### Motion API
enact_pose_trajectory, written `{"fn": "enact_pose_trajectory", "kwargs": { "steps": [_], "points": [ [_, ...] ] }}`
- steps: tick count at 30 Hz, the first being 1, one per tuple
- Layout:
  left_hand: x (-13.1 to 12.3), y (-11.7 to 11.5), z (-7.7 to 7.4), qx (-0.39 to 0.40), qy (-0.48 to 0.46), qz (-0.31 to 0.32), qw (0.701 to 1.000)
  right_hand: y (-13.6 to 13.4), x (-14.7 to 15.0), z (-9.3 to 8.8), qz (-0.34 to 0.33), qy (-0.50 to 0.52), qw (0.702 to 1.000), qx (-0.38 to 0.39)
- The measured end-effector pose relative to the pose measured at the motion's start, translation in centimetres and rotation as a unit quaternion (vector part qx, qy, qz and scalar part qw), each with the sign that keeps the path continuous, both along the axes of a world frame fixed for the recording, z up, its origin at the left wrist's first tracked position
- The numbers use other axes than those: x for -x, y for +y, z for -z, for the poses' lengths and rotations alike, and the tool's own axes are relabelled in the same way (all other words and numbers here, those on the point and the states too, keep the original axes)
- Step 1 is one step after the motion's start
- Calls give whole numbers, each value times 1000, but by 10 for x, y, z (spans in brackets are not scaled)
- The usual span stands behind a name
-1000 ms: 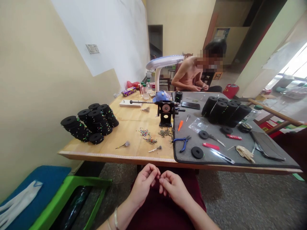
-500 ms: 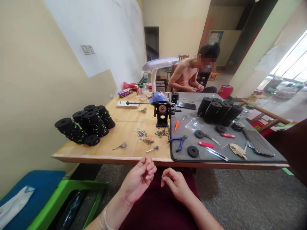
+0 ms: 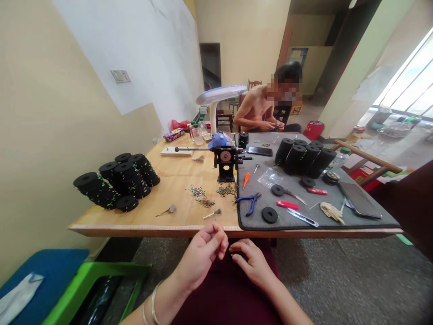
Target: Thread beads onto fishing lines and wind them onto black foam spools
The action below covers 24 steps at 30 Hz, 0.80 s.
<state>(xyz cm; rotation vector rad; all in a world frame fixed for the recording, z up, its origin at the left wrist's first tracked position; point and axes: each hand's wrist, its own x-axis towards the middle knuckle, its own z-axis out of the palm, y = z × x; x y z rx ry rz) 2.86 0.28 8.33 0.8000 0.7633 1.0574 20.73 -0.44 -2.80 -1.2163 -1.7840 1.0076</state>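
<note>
My left hand [image 3: 205,253] is raised in front of the table edge, its thumb and fingers pinched together; whatever they hold is too small to make out. Close beside it on the right, my right hand [image 3: 252,262] has its fingers curled. A tiny pale speck shows near its thumb and forefinger, too small to name. Ahead on the wooden table [image 3: 135,221] lie a pile of coloured beads [image 3: 196,191], a heap of small dark metal pieces [image 3: 226,190] and a white-handled brush-like tool [image 3: 212,213].
Black foam spools [image 3: 126,174] stacked at left have coloured bits along them; more black spools [image 3: 301,155] stand right. A hand-cranked counter winder [image 3: 226,163] stands mid-table. Blue pliers [image 3: 249,201], a utility knife [image 3: 302,217] and a phone [image 3: 260,150] lie on the grey mat [image 3: 318,198]. Another person [image 3: 259,106] sits opposite.
My left hand has shifted slightly right, turning at the wrist, and is nearer my right hand. The right thumb and forefinger look a little further apart. The camera view has shifted slightly.
</note>
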Motion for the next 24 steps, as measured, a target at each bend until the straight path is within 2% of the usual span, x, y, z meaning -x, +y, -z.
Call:
{"fn": "enact_pose_trajectory", "kwargs": {
  "steps": [4, 7, 10, 13, 16, 18, 20, 22, 24],
  "points": [
    [-2, -8, 10, -114, 167, 3, 979, -4, 4, -32, 16, 65, 998, -2],
    [1, -13, 17, -150, 224, -21, 963, -7, 16, -56, -25, 146, 985, 86],
    [5, -16, 23, -180, 273, -62, 943, -7, 31, -66, -67, 211, 962, 160],
    [9, -16, 27, -200, 279, -93, 935, -8, 41, -62, -51, 186, 967, 164],
    [13, -9, 29, -192, 262, -68, 943, -8, 42, -51, -25, 117, 986, 121],
    [17, 3, 31, -201, 280, -52, 937, -7, 40, -44, -2, 125, 984, 130],
    [20, 21, 34, -227, 316, -77, 918, -5, 39, -36, 33, 183, 967, 175],
    [22, 43, 39, -254, 346, -131, 894, -3, 38, -30, 67, 246, 942, 219],
    [21, 63, 45, -259, 397, -149, 868, -2, 37, -25, 92, 288, 923, 236]
  ]
}}
